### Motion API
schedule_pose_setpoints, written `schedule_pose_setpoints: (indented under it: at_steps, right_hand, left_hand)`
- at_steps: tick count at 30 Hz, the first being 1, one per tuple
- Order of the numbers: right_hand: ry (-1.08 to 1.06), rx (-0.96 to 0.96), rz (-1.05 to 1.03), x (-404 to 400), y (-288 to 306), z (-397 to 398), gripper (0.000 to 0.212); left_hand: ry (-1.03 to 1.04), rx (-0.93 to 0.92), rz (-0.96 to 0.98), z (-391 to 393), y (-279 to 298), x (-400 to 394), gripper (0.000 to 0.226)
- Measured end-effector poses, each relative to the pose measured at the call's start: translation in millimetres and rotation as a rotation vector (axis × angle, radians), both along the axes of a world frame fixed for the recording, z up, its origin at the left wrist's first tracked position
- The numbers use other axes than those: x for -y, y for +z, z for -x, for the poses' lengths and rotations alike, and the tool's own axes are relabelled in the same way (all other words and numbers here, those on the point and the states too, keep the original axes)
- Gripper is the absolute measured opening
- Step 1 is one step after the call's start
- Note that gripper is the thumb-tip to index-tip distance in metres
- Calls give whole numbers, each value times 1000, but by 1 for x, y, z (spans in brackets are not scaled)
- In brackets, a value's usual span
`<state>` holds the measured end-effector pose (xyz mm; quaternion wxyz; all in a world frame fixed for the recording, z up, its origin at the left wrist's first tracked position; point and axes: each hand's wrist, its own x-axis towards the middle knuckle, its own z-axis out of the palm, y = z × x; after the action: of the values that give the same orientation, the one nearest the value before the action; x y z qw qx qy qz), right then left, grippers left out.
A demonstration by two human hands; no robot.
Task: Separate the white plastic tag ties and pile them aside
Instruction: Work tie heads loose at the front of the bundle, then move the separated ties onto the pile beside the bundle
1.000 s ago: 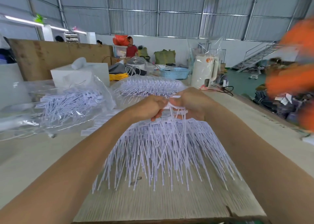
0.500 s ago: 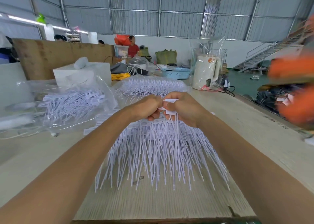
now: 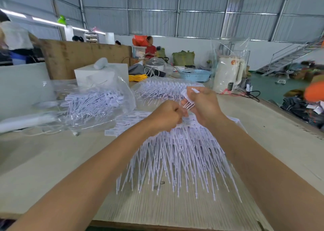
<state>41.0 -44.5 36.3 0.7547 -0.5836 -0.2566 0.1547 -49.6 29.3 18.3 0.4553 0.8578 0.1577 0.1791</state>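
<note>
A large fan of white plastic tag ties (image 3: 177, 153) lies on the table in front of me, tails pointing toward me. My right hand (image 3: 203, 104) holds a small strip of joined ties (image 3: 188, 97) raised above the fan's far edge. My left hand (image 3: 166, 115) is curled into a fist just left of it, pinching the lower ends of that strip. Loose separated ties (image 3: 122, 125) lie flat to the left of the fan.
A clear bag of ties (image 3: 93, 101) sits at the left, another bagful (image 3: 163, 88) behind my hands. A white box (image 3: 101, 73), a blue basket (image 3: 196, 74) and a wrapped white appliance (image 3: 228, 74) stand farther back. The table's right edge (image 3: 289, 118) drops to the floor. People work in the background.
My right hand has risen and tilted back, lifting a short strip of ties away from the fan. My left hand stayed low beside it. The camera view shifted slightly.
</note>
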Motion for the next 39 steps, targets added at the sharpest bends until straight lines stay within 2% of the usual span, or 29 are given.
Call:
schedule_pose_setpoints:
  at_steps: [4,8,14,17,22,26,28,31,33,36,39]
  right_hand:
    - [112,-12,112,-9,-2,8,18]
    - [255,30,133,-25,-6,21,24]
    - [468,156,114,-80,-4,73,27]
    - [512,231,143,-117,-4,99,26]
    - [456,401,249,-176,-10,124,28]
    - [410,437,358,-215,-15,119,54]
    - [384,499,410,-222,-18,111,58]
    - [441,570,468,-211,-22,100,54]
    - [527,594,460,-198,-24,95,47]
    - [601,631,429,-177,-25,86,34]
    - [696,505,370,-159,-23,78,21]
  left_hand:
    - [74,31,-78,12,-2,-9,32]
    - [155,23,-198,35,-9,-22,36]
    - [356,16,-322,107,-15,-63,27]
    - [489,41,-443,143,-14,-90,27]
    - [660,8,-469,170,-14,-136,22]
    - [709,-156,-574,155,-10,-174,35]
    - [742,-239,-612,138,-9,-197,39]
    - [774,-316,-582,105,-11,-228,20]
    - [744,-379,-579,81,-16,-242,20]
    - [669,-449,-628,50,-26,-251,33]
    - [671,-517,-692,31,-40,-255,27]
